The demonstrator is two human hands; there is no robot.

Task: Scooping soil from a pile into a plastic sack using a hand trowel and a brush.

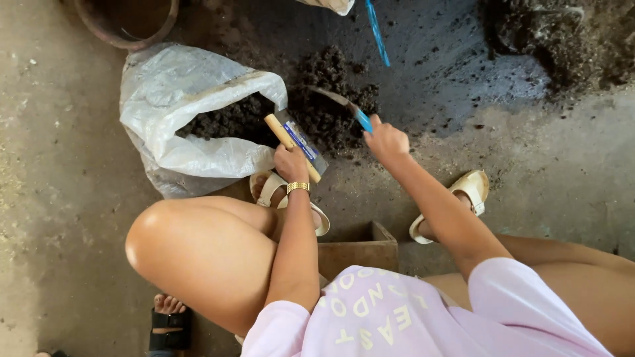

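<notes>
Wooden trowel handle point(286, 135) in left hand point(291, 162).

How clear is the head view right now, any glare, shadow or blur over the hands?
Head view: even daylight, with no strong glare. The left hand on the wooden-handled tool is sharp. The right hand and its blue-handled trowel are slightly soft. The dark soil hides detail. Wide-angle bending shows at the edges.

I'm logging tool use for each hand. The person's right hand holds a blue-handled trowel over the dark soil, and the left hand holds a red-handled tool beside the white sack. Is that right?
Not quite. The head view shows the left hand holding a tool with a pale wooden handle, not a red one. The rest stands: the right hand holds the blue-handled trowel over the dark soil, and the left hand's tool is beside the white sack.
</notes>
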